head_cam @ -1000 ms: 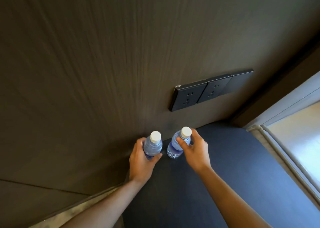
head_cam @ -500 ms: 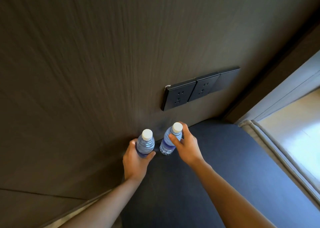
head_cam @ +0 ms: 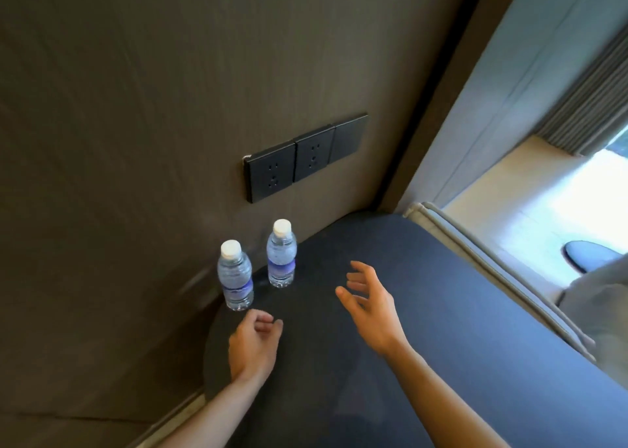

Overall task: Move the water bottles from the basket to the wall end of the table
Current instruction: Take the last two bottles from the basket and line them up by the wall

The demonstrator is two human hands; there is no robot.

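Two clear water bottles with white caps and blue labels stand upright on the dark table (head_cam: pixel 424 311), close to the brown wall. The left bottle (head_cam: pixel 235 277) is nearer me, the right bottle (head_cam: pixel 281 255) a little farther back. My left hand (head_cam: pixel 253 345) hovers just below the left bottle, fingers curled loosely, holding nothing. My right hand (head_cam: pixel 368 299) is to the right of both bottles, fingers spread, empty. No basket is in view.
A row of black wall sockets (head_cam: pixel 304 157) sits above the bottles. A padded grey bench edge (head_cam: pixel 492 271) runs along the table's right side, with a bright window and curtain (head_cam: pixel 584 114) beyond. A dark round object (head_cam: pixel 588 254) lies on the floor at right.
Both hands have let go of the bottles and drawn back toward me. The bottles now stand alone by the wall. The view has tilted to the right.
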